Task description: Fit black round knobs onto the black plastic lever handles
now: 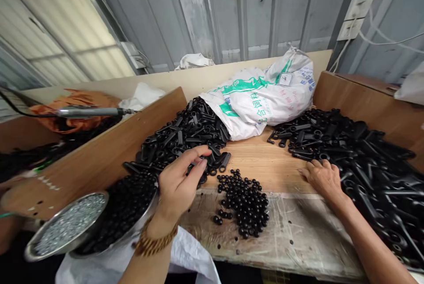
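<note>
My left hand [180,182], with a gold-coloured bracelet [157,240] at the wrist, is at the front of the left heap of black ring-ended handles [185,131]. Its thumb and forefinger are closed together among dark pieces; what they grip is not clear. At the left edge of the right heap of black handles [351,147] is my right hand [323,178], back up and fingers curled down. Its fingertips and anything under them are hidden. Between my hands lies a loose cluster of small black balls [247,202] on the bench [278,240].
A metal bowl of small silvery pieces [71,220] overlaps a larger basin of black balls [122,209] on the left. A printed white sack [265,94] lies behind. Wooden boards [99,164] wall the sides. Beyond the left board is a power screwdriver [89,112].
</note>
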Demonstrator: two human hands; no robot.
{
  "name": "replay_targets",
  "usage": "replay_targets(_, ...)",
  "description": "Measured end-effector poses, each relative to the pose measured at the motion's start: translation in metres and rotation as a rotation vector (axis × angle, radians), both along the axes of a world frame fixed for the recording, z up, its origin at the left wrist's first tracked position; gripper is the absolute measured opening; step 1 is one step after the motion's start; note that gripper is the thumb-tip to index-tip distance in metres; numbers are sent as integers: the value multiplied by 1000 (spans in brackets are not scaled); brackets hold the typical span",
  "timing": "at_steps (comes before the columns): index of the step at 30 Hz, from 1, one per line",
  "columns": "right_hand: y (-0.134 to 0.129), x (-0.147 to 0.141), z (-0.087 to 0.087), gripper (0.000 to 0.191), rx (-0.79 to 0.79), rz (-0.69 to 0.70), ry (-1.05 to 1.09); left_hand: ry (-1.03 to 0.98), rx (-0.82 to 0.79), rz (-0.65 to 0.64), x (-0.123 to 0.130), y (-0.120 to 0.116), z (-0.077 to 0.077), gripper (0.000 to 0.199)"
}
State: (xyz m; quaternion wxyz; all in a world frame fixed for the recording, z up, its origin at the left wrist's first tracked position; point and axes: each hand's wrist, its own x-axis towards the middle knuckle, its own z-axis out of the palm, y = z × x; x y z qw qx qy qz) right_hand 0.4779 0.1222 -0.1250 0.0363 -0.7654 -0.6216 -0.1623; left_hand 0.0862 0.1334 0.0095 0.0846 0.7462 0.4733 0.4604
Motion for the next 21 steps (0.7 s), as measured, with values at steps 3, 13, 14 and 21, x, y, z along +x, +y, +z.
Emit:
replay_targets(3,0,-23,6,29,53,150,93,418,-186,55,12,59,-25,32)
replay_targets(13,-7,-98,14,17,-448,414,458,847,-422,41,74,130,-122,29)
replay_targets(14,-8,-99,14,17,-460,412,470,852,-437,51,78,133,-125,33)
replay_targets(21,-10,-104,13,17,-508,439,511,724,-546,137,92,141,-128,42)
